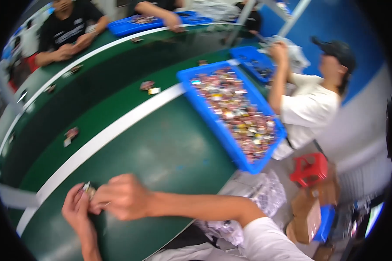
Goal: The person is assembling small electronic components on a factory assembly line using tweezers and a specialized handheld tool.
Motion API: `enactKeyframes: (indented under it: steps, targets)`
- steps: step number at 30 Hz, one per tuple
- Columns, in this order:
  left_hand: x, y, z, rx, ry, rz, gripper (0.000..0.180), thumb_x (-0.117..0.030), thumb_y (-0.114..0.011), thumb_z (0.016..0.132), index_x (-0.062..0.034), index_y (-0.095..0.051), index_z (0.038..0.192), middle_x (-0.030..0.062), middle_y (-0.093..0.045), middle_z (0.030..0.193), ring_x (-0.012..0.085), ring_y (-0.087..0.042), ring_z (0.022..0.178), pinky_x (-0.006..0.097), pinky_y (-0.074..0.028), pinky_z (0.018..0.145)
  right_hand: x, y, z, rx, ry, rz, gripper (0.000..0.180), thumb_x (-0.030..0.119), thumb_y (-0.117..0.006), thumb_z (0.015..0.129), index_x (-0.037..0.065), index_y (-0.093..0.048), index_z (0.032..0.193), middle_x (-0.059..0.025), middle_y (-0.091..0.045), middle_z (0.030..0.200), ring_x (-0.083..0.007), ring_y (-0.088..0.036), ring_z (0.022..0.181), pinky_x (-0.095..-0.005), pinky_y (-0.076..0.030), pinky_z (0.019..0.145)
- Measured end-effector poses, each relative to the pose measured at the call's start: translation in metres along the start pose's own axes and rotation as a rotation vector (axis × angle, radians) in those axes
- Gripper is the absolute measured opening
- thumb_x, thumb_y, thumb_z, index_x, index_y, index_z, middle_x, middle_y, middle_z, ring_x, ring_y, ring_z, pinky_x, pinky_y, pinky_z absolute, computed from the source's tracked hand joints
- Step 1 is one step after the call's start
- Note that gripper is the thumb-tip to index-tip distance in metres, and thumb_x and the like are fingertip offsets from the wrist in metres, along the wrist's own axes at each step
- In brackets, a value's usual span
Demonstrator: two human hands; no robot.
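Note:
My left hand (77, 208), at the near left of the green tabletop, is closed round a small pale-yellow and silvery part (89, 190). My right hand (123, 198) comes in from the right with its forearm across the table. Its fingers are pinched together right beside that part, and a thin light line shows at the fingertips. Whether the right fingers grip the part itself or something small on it cannot be made out, as the picture is blurred.
A large blue tray (213, 127) full of small mixed parts stands at the right. Behind a white rail (113, 126), small parts (72, 134) lie on a green belt. Co-workers sit opposite and at the right. A red stool (309, 168) and a cardboard box (305, 213) stand on the floor.

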State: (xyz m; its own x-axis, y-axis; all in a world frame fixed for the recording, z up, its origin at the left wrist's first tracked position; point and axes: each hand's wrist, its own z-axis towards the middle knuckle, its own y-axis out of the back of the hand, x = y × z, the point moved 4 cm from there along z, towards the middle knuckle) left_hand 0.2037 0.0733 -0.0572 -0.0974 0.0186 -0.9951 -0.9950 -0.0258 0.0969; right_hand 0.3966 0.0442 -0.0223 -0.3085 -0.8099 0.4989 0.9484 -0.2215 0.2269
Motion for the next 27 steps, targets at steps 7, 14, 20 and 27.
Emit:
enactKeyframes:
  steps: [7,14,20,27]
  targets:
    - [-0.008,0.031,0.096,-0.179,-0.015,0.079,0.027,-0.006,-0.061,0.095,0.0073,-0.063,0.118,0.011,-0.068,0.095,0.0152,-0.068,0.065,0.025,-0.056,0.059,-0.015,0.018,0.0,0.001,-0.08,-0.014,0.016,0.0,-0.083,0.072,0.007,-0.074,0.084,-0.0054,-0.077,0.084,-0.0139,-0.067,0.056,-0.0254,-0.043,0.046]
    - [-0.004,0.086,0.163,-0.464,-0.163,0.861,0.025,-0.009,-0.063,0.094,0.0042,-0.065,0.115,0.015,-0.066,0.103,0.0265,-0.069,0.075,0.036,-0.056,0.067,-0.021,0.017,-0.003,0.069,-0.095,-0.103,0.014,0.002,-0.081,0.074,0.008,-0.071,0.082,-0.004,-0.075,0.08,-0.0148,-0.061,0.049,-0.0256,-0.043,0.046]
    - [-0.036,0.018,0.17,-0.291,-0.697,0.908,0.016,-0.004,-0.07,0.084,-0.0011,-0.071,0.1,0.0128,-0.068,0.102,0.0257,-0.062,0.068,0.038,-0.051,0.067,-0.03,0.023,-0.004,0.053,-0.146,-0.112,0.013,0.005,-0.081,0.076,0.008,-0.07,0.083,-0.0018,-0.072,0.076,-0.0178,-0.061,0.051,-0.0279,-0.044,0.048]
    - [-0.055,-0.054,0.17,0.305,-0.694,0.856,0.021,0.004,-0.071,0.075,-0.0034,-0.074,0.095,0.0093,-0.073,0.095,0.0253,-0.067,0.072,0.034,-0.053,0.067,-0.033,0.027,-0.007,0.029,-0.135,-0.108,0.012,0.006,-0.08,0.077,0.009,-0.07,0.084,-0.0018,-0.073,0.08,-0.0191,-0.063,0.053,-0.029,-0.046,0.05]
